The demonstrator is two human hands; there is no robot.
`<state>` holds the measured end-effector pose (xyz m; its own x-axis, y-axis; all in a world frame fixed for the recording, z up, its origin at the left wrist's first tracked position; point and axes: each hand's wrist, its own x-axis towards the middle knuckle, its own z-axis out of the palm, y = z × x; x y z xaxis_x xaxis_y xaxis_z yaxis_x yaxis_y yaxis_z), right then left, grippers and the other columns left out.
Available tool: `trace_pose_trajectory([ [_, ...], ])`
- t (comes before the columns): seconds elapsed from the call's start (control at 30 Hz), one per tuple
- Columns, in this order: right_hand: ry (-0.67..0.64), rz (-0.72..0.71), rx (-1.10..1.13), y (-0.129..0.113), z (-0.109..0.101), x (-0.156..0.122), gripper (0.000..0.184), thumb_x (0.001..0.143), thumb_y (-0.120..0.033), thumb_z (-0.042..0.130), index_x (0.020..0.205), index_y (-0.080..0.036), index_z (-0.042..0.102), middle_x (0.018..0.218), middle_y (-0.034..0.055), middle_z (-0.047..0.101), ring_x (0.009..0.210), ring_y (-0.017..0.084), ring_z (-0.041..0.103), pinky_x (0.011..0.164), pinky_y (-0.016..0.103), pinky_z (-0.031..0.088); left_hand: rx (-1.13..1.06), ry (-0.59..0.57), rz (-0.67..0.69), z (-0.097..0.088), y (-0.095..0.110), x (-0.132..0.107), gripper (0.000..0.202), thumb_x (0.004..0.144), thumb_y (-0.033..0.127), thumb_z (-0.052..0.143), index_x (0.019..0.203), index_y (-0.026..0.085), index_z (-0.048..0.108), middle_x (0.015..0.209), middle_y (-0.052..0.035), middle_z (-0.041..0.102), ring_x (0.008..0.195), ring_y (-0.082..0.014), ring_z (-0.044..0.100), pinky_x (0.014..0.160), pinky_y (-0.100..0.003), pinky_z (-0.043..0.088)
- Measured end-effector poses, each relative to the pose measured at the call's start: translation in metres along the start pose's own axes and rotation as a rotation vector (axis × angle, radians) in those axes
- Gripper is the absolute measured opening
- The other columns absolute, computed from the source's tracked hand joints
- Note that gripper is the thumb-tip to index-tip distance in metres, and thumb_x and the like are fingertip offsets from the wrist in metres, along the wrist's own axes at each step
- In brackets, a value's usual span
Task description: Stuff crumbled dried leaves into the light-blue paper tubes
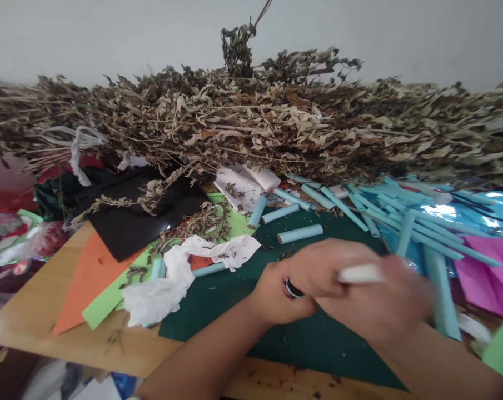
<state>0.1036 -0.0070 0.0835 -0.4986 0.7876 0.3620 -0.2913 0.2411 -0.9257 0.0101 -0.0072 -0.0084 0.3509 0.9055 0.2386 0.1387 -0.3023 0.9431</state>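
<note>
My two hands meet over a dark green mat (pixel 234 300) at the table's near edge. My left hand (pixel 290 283) has its fingers curled and a dark ring shows on one finger. My right hand (pixel 380 300) is smeared by motion and closes round a pale rolled tube (pixel 359 273). Several light blue rolled paper tubes (pixel 300 234) lie scattered on the mat just beyond my hands and off to the right. What my left hand's fingers hold is hidden.
A big heap of dried leafy stalks (pixel 251 122) fills the back of the table. Crumpled white tissue (pixel 168 283), orange, light green and black sheets (pixel 130 228) lie at left. Pink paper (pixel 488 266) and shiny blue foil (pixel 447 214) lie at right.
</note>
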Motion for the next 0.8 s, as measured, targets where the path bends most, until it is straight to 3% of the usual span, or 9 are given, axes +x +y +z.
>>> trace_pose_trajectory([
  [0.1, -0.002, -0.009, -0.008, -0.002, -0.003, 0.001, 0.050, 0.075, -0.058, 0.032, 0.046, -0.019, 0.025, 0.042, -0.0023, 0.026, 0.041, 0.011, 0.029, 0.043, 0.027, 0.023, -0.013, 0.028, 0.062, 0.002, -0.004, -0.002, 0.008, 0.056, 0.021, 0.055, 0.060, 0.014, 0.053, 0.061, -0.0004, 0.055, 0.062, -0.0127, 0.051, 0.062, -0.022, 0.044],
  [0.27, 0.005, 0.018, 0.070, -0.011, -0.009, 0.000, 0.048, 0.074, -0.058, 0.034, 0.047, -0.019, 0.028, 0.043, -0.0020, 0.028, 0.041, 0.012, 0.031, 0.042, 0.028, 0.025, -0.068, 0.035, -0.007, 0.004, -0.004, -0.005, 0.013, 0.056, 0.024, 0.055, 0.061, 0.013, 0.053, 0.051, 0.0007, 0.050, 0.048, -0.0085, 0.043, 0.048, -0.020, 0.041],
  [0.33, -0.028, -0.046, 0.126, -0.009, -0.010, -0.002, 0.047, 0.076, -0.056, 0.033, 0.047, -0.019, 0.028, 0.043, -0.0023, 0.027, 0.041, 0.011, 0.031, 0.042, 0.028, 0.025, -0.061, 0.054, -0.072, 0.005, -0.003, -0.005, 0.015, 0.052, 0.024, 0.059, 0.059, 0.013, 0.051, 0.051, 0.0012, 0.052, 0.046, -0.0077, 0.042, 0.047, -0.020, 0.040],
  [0.43, -0.055, -0.138, 0.211, 0.001, -0.008, -0.003, 0.048, 0.078, -0.053, 0.032, 0.047, -0.018, 0.025, 0.042, -0.0032, 0.025, 0.039, 0.010, 0.030, 0.041, 0.026, 0.026, 0.017, 0.055, -0.125, 0.004, -0.002, -0.004, 0.014, 0.051, 0.020, 0.062, 0.061, 0.014, 0.054, 0.058, -0.0006, 0.059, 0.055, -0.0111, 0.050, 0.053, -0.021, 0.044],
  [0.57, -0.003, -0.028, 0.135, 0.009, -0.005, 0.001, 0.049, 0.075, -0.056, 0.033, 0.046, -0.018, 0.026, 0.042, -0.0030, 0.025, 0.040, 0.009, 0.026, 0.040, 0.026, 0.022, 0.006, 0.037, -0.004, 0.003, -0.001, -0.003, 0.010, 0.052, 0.010, 0.058, 0.061, 0.014, 0.056, 0.072, -0.0017, 0.064, 0.069, -0.0154, 0.056, 0.066, -0.024, 0.047],
  [0.8, -0.002, -0.014, 0.055, 0.000, -0.006, 0.001, 0.050, 0.074, -0.058, 0.034, 0.045, -0.018, 0.025, 0.042, -0.0024, 0.026, 0.040, 0.011, 0.029, 0.041, 0.026, 0.022, 0.016, 0.053, 0.004, 0.002, -0.001, -0.005, 0.008, 0.051, 0.011, 0.057, 0.056, 0.013, 0.052, 0.061, -0.0010, 0.058, 0.068, -0.0165, 0.055, 0.065, -0.024, 0.046],
])
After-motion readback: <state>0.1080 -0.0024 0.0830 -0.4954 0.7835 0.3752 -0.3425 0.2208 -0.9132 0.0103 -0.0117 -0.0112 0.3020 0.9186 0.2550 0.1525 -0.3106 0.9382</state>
